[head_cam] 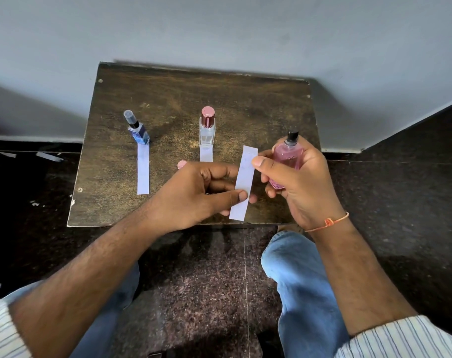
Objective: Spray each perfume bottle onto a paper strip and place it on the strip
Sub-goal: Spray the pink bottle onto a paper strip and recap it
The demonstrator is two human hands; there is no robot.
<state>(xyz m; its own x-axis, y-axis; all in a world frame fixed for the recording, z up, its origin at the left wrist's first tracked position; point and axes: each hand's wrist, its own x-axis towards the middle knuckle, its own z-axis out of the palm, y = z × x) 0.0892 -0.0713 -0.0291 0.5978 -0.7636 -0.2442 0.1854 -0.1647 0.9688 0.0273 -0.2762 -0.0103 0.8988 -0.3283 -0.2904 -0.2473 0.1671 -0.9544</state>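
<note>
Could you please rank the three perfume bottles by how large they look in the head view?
1. Pink bottle, though it is held nearer the camera, so this is unsure.
2 and 3. Clear bottle and blue bottle look alike.

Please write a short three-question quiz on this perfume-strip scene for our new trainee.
1. True or false: the blue bottle stands on the far end of a paper strip.
2. Which hand grips the pink bottle? A) left hand B) right hand
3. Fill in: the left hand pinches a loose ____.

Key: 1 true; 2 B; 3 paper strip.
</note>
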